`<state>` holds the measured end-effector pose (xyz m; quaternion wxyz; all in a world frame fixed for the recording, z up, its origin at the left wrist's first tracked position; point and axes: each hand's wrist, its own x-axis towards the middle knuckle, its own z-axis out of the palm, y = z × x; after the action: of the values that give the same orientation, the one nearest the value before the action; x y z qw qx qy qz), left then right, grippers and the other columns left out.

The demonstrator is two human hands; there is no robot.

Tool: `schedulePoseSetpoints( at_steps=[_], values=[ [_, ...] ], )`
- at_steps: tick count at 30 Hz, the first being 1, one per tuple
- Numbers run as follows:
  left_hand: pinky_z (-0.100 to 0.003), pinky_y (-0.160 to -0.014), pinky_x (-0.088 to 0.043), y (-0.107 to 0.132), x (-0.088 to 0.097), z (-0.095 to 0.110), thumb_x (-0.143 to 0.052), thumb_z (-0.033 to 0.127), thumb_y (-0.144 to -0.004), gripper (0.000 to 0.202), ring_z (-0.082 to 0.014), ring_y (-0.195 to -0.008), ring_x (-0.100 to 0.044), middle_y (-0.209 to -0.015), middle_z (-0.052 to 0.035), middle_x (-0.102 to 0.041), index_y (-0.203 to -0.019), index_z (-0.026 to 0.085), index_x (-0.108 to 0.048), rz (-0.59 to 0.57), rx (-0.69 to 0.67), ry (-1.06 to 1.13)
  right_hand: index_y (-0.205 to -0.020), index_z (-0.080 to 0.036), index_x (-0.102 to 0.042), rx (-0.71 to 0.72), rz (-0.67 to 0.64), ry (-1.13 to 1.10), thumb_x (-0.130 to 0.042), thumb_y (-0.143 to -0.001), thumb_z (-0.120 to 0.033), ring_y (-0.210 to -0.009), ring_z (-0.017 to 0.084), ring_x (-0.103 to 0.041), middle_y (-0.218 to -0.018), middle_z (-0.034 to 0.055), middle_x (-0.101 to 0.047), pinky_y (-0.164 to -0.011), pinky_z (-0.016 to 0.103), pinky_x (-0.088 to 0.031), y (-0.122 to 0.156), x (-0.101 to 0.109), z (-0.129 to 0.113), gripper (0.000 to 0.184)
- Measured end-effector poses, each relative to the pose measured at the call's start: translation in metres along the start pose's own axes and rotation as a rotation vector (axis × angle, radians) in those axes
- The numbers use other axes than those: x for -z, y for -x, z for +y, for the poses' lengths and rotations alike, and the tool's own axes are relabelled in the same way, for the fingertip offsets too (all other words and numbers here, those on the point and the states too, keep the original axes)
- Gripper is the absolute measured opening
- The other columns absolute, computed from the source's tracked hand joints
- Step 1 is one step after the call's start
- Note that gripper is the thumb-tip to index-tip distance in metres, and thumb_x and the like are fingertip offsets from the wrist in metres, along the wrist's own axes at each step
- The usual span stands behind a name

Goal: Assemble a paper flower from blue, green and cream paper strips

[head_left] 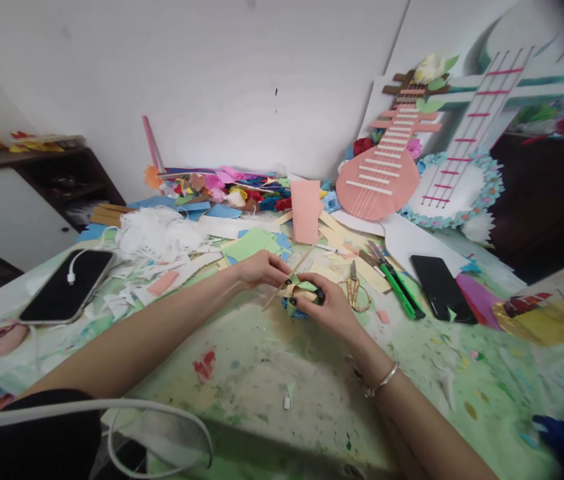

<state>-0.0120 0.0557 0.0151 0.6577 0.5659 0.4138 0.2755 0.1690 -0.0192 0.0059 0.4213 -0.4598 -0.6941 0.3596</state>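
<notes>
Over the middle of the table, my left hand (261,269) pinches a thin, pale stick (304,257) that slants across the work. My right hand (331,305) is closed around a small paper flower (304,292) with cream and green pieces on top and blue ones underneath. The stick crosses at the flower's left side, and my left fingertips are close to its petals. My fingers cover part of the flower, so its full shape is hidden. Just right of my right hand lie gold-handled scissors (357,288).
A green utility knife (402,288) and a black phone (441,287) lie to the right. Another phone (65,287) and tangled white string (159,233) are at left. Paper scraps (255,245) litter the back, before a pink paper lute (379,180). A white cable (162,404) crosses near me.
</notes>
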Motion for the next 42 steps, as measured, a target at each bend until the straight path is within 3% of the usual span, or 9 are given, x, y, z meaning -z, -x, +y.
schedulePoseSetpoints(
  at_steps=[4,8,12,15,20,27,32,42],
  values=[
    [-0.019,-0.05,-0.043,0.007,-0.014,0.01,-0.072,0.013,-0.05,0.017,-0.0086,-0.049,-0.055,-0.053,-0.0016,-0.062,-0.065,0.008,-0.065,-0.085,-0.071,-0.165,-0.077,-0.013,-0.064,-0.123,0.005,-0.201,-0.055,-0.075,-0.043,-0.063,0.014,-0.057,-0.07,0.0042,-0.065,-0.054,0.022,-0.041,-0.003,0.005,0.003,0.031],
    [-0.016,-0.045,-0.037,0.012,-0.029,0.024,-0.068,0.011,-0.054,0.012,-0.0074,-0.049,-0.052,-0.053,0.0,-0.06,-0.064,0.009,-0.063,-0.176,-0.175,-0.39,-0.075,-0.013,-0.062,-0.141,-0.01,-0.349,-0.066,-0.067,-0.036,-0.057,0.012,-0.056,-0.064,0.0021,-0.063,-0.051,0.021,-0.04,-0.005,0.011,0.005,0.025],
    [-0.017,-0.045,-0.039,0.015,-0.037,0.031,-0.068,0.012,-0.054,0.014,-0.0091,-0.051,-0.054,-0.055,0.0001,-0.059,-0.064,0.01,-0.059,-0.155,-0.223,-0.482,-0.066,-0.012,-0.063,-0.11,-0.052,-0.413,-0.07,-0.063,-0.032,-0.055,0.011,-0.055,-0.06,0.0017,-0.062,-0.05,0.021,-0.039,-0.007,0.015,0.006,0.021],
    [-0.019,-0.05,-0.042,0.02,-0.037,0.032,-0.068,0.015,-0.058,0.018,-0.0098,-0.055,-0.056,-0.06,-0.0004,-0.06,-0.071,0.01,-0.057,-0.136,-0.269,-0.462,-0.066,-0.013,-0.064,-0.114,-0.024,-0.453,-0.072,-0.06,-0.031,-0.055,0.012,-0.057,-0.061,0.0022,-0.063,-0.052,0.022,-0.042,-0.007,0.015,0.006,0.021],
    [-0.024,-0.064,-0.047,0.029,-0.029,0.022,-0.059,0.024,-0.073,0.021,-0.0112,-0.067,-0.058,-0.078,-0.0049,-0.063,-0.091,0.012,-0.057,-0.249,-0.268,-0.372,-0.067,-0.013,-0.064,-0.126,0.036,-0.448,-0.072,-0.059,-0.03,-0.055,0.013,-0.058,-0.06,0.0036,-0.064,-0.05,0.023,-0.044,-0.006,0.013,0.003,0.021],
    [-0.019,-0.055,-0.042,0.032,-0.021,0.012,-0.053,0.039,-0.079,0.03,-0.0095,-0.057,-0.053,-0.065,-0.0037,-0.06,-0.083,0.011,-0.065,-0.344,-0.159,-0.461,-0.066,-0.012,-0.064,-0.117,0.052,-0.436,-0.07,-0.06,-0.026,-0.055,0.013,-0.058,-0.06,0.0032,-0.064,-0.05,0.022,-0.044,-0.005,0.012,0.0,0.016],
    [-0.019,-0.053,-0.039,0.033,-0.022,0.014,-0.049,0.043,-0.081,0.034,-0.0091,-0.054,-0.051,-0.059,-0.0033,-0.059,-0.083,0.011,-0.062,-0.41,-0.087,-0.357,-0.067,-0.012,-0.064,-0.107,0.039,-0.427,-0.07,-0.062,-0.024,-0.055,0.012,-0.058,-0.06,0.0026,-0.063,-0.049,0.021,-0.043,-0.005,0.013,0.0,0.014],
    [-0.016,-0.042,-0.026,0.031,-0.03,-0.001,-0.059,0.036,-0.075,0.026,-0.0043,-0.042,-0.039,-0.047,0.0034,-0.046,-0.071,0.01,-0.056,-0.27,-0.056,-0.126,-0.065,-0.013,-0.065,-0.173,0.018,-0.582,-0.073,-0.055,-0.022,-0.053,0.012,-0.057,-0.059,0.0024,-0.064,-0.051,0.022,-0.044,-0.005,0.014,0.003,0.015]
  ],
)
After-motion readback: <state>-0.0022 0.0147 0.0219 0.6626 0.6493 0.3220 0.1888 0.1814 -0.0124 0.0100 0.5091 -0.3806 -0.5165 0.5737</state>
